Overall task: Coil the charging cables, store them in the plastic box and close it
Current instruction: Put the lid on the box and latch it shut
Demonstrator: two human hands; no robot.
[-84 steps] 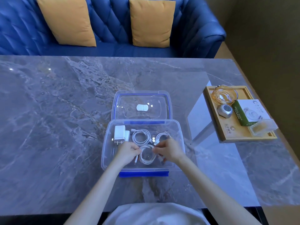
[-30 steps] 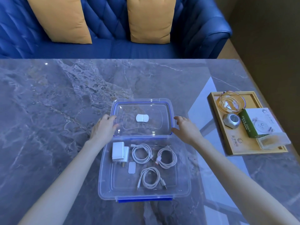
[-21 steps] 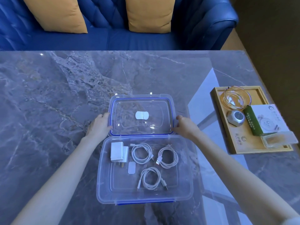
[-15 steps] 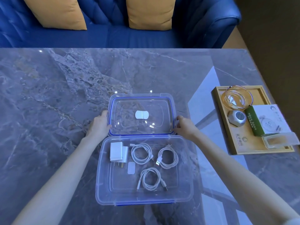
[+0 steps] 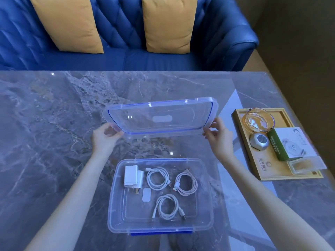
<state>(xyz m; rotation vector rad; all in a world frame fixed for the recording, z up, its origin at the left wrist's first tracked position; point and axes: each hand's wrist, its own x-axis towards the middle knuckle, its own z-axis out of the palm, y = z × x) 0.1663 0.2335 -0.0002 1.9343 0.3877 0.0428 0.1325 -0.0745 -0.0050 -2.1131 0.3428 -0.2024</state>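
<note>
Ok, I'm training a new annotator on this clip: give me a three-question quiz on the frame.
1. True or false: the lid rests on the plastic box.
2. How many coiled cables lie in the box?
3. The left hand and right hand grip: A) the box walls, B) the lid's two short ends, C) the wooden tray.

Key: 1 false, it is held in the air beyond the box; 2 three; 3 B.

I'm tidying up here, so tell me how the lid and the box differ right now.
The lid is held up off the table, gripped by the left hand and right hand; the box rests on the table. The lid is shallow and bare; the box is deeper and holds three coiled cables. Both are clear plastic.
</note>
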